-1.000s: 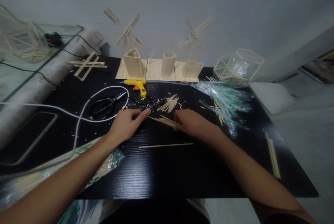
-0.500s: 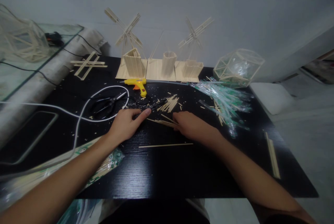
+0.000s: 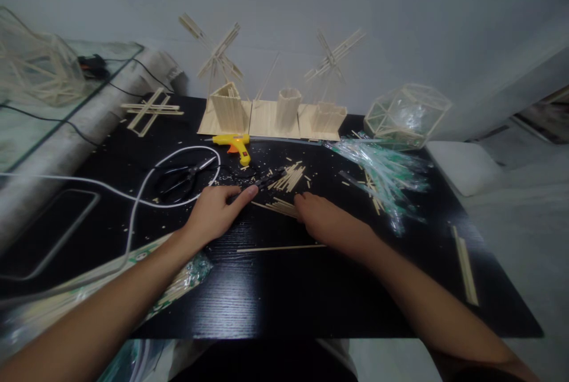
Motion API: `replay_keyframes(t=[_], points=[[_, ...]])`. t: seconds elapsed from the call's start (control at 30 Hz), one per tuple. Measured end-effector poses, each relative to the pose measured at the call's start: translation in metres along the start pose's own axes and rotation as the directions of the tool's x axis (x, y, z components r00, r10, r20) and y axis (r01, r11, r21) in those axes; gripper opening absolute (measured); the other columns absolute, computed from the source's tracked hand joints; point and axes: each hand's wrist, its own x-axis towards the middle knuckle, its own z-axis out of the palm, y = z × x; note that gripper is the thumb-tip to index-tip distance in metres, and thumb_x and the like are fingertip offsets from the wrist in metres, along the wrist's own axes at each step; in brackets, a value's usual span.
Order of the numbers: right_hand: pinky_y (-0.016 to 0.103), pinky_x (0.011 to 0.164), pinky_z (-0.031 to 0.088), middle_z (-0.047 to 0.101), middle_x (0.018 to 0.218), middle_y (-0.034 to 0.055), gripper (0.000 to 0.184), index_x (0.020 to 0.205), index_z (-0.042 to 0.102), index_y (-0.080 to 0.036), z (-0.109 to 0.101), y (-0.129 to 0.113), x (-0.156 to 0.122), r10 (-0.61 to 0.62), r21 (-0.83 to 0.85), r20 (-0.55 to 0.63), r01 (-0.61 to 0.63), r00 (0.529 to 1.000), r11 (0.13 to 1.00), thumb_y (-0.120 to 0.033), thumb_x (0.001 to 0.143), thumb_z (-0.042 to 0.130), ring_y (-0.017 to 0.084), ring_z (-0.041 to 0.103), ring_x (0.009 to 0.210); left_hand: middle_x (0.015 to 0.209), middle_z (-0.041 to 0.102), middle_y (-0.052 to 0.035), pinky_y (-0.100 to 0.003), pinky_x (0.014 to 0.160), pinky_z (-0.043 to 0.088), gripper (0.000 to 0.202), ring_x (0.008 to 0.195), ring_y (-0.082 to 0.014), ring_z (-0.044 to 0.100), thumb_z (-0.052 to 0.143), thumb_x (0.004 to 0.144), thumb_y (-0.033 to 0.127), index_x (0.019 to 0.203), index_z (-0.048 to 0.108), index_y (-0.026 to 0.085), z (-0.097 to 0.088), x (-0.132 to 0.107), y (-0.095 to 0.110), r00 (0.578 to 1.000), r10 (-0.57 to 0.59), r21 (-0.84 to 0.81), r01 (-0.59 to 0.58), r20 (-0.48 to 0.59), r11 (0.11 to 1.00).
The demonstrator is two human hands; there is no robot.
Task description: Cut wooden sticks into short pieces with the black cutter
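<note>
My left hand (image 3: 216,210) is closed around a dark, slim tool (image 3: 270,179), whose exact kind I cannot make out; its tip points right, toward a pile of short cut wooden sticks (image 3: 291,176). My right hand (image 3: 331,219) has its fingers curled down over the right ends of a second bunch of thin wooden sticks (image 3: 281,208). Whether a stick is pinched there is hidden. Nearer me, one long stick (image 3: 280,248) lies across the black table, its right end by my right wrist.
A yellow glue gun (image 3: 235,146), black pliers (image 3: 182,180) and a looped white cable (image 3: 142,186) lie left of centre. Behind stand stick-built models on wooden bases (image 3: 271,124). Plastic-wrapped sticks (image 3: 382,168) lie at right, another packet (image 3: 178,281) under my left forearm.
The sticks by my right fingers have shifted slightly and lie more spread out. My right hand has moved very little, and my left hand with its tool keeps its place.
</note>
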Motion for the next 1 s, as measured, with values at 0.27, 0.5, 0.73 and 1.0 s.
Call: replay_keyframes(t=[0.27,0.5,0.73,1.0], points=[[0.032,0.075,0.041,0.068,0.097,0.0127,0.025,0.102,0.062,-0.01,-0.006,-0.005,-0.002,0.014,0.039,0.011,-0.015,1.0,0.999,0.003,0.09,0.043,0.022,0.061,0.084,0.052,0.049,0.0016,-0.029,0.058,0.03,0.065,0.054,-0.0149,0.048,0.039,0.093,0.071,0.056,0.053,0.02,0.001,0.0,-0.001,1.0,-0.006,0.011,0.006,0.005,1.0],[0.032,0.074,0.042,0.069,0.097,0.013,0.02,0.097,0.063,-0.012,-0.002,-0.002,0.0,0.009,0.018,-0.005,-0.009,1.0,1.0,-0.001,0.094,0.047,0.022,0.063,0.084,0.052,0.05,0.0015,-0.029,0.059,0.031,0.065,0.054,-0.015,0.049,0.038,0.093,0.071,0.056,0.055,0.02,-0.001,0.0,0.0,1.0,-0.001,0.001,0.001,0.011,1.0],[0.036,0.082,0.047,0.068,0.105,0.0162,0.028,0.103,0.063,-0.01,-0.003,-0.006,-0.007,-0.064,-0.07,-0.003,0.063,0.998,0.996,0.004,0.087,0.045,0.025,0.064,0.093,0.052,0.051,0.0018,-0.028,0.059,0.031,0.066,0.055,-0.0146,0.049,0.038,0.094,0.071,0.058,0.057,0.019,0.0,0.0,-0.001,1.0,-0.011,0.008,0.011,0.024,1.0],[0.027,0.063,0.04,0.069,0.089,0.0094,0.023,0.101,0.052,-0.015,-0.039,0.022,-0.007,0.162,0.145,0.129,-0.18,0.978,0.973,0.0,0.084,0.05,0.019,0.062,0.072,0.05,0.049,0.0016,-0.029,0.058,0.03,0.065,0.053,-0.0151,0.049,0.037,0.094,0.069,0.056,0.054,0.02,-0.001,0.0,0.001,1.0,-0.006,0.014,0.005,0.021,1.0]])
